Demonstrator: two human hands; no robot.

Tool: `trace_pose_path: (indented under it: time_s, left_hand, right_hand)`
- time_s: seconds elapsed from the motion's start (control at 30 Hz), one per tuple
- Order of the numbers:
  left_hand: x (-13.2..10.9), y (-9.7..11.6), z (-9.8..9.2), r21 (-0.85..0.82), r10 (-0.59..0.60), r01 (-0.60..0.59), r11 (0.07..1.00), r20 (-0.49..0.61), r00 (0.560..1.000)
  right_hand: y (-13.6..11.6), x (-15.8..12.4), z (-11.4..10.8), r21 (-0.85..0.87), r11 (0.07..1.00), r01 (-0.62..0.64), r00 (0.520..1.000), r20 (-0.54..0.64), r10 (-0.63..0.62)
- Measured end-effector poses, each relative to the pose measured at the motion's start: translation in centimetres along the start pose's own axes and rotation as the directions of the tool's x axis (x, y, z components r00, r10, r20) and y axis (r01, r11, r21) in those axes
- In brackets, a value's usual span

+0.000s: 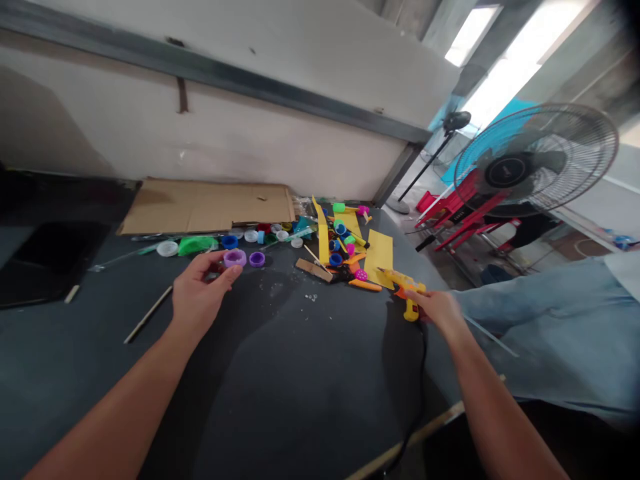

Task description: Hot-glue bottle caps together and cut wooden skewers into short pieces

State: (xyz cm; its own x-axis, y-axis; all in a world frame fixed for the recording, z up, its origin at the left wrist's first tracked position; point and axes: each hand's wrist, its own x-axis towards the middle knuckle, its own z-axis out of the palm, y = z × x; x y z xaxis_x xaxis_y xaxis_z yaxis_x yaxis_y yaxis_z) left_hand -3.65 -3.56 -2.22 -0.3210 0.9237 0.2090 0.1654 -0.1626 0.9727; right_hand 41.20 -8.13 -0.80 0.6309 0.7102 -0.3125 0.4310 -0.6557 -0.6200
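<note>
Between the thumb and fingers of my left hand [203, 287] is a light purple bottle cap [235, 259], held above the dark table. A darker purple bottle cap [257, 259] lies just to its right. My right hand [440, 310] is closed around a yellow glue gun [413, 308], its nozzle pointing left over a yellow sheet [379, 257]. The gun's black cord [424, 373] hangs down toward the table's front edge. Behind my left hand lie a blue cap [229, 242], a white cap [167, 249] and a crumpled green piece [197, 245].
A flat cardboard piece [210, 203] lies along the wall. Several colourful plastic bits surround a small cardboard strip [313, 269]. A thin stick [149, 315] rests left of my left arm. A standing fan [535, 163] and a person's jeans-clad leg [540, 320] are at the right.
</note>
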Motion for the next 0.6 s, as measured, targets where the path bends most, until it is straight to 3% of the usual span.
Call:
trace_pose_path:
  time_s: [0.07,0.13,0.2,0.23,0.3,0.37,0.43,0.5,0.6]
  left_hand:
    - [0.1,-0.2,-0.2,-0.028,0.009,-0.009,1.000,0.009,1.000]
    - [0.2,-0.3,-0.3,-0.074,0.000,0.002,0.997,0.026,1.000]
    - [0.3,-0.5,-0.3,-0.099,-0.017,0.022,0.995,0.049,0.999]
    - [0.3,-0.6,-0.2,-0.093,-0.024,0.031,0.995,0.066,0.998]
    - [0.4,-0.9,-0.2,-0.067,-0.030,0.038,0.997,0.109,0.994]
    - [0.5,-1.0,-0.2,-0.063,-0.037,0.047,0.997,0.139,0.990]
    - [0.5,-1.0,-0.2,-0.060,-0.044,0.053,0.997,0.144,0.989]
    - [0.5,-0.9,-0.3,-0.040,-0.041,0.048,0.998,0.143,0.989]
    - [0.7,-0.9,-0.5,-0.027,-0.045,0.050,0.998,0.160,0.986]
  right_hand:
    - [-0.4,-0.4,-0.6,-0.351,0.935,0.044,0.999,0.009,-0.044]
    - [-1.4,-1.6,-1.2,-0.612,0.785,0.093,0.994,0.011,-0.110]
    - [-3.2,-3.3,-1.2,-0.698,0.707,0.114,0.977,-0.049,-0.206]
    - [-4.4,-4.2,-0.9,-0.688,0.711,0.144,0.956,-0.089,-0.280]
    - [-7.4,-6.0,0.6,-0.572,0.738,0.358,0.876,-0.068,-0.477]
    - [-11.0,-7.2,3.5,-0.329,0.682,0.653,0.738,0.074,-0.671]
    - [-14.5,-7.7,7.4,-0.088,0.529,0.844,0.534,0.222,-0.815]
    - [-17.6,-7.7,11.6,0.015,0.357,0.934,0.330,0.353,-0.876]
    - [-21.0,-7.4,17.0,0.082,0.138,0.987,0.080,0.494,-0.866]
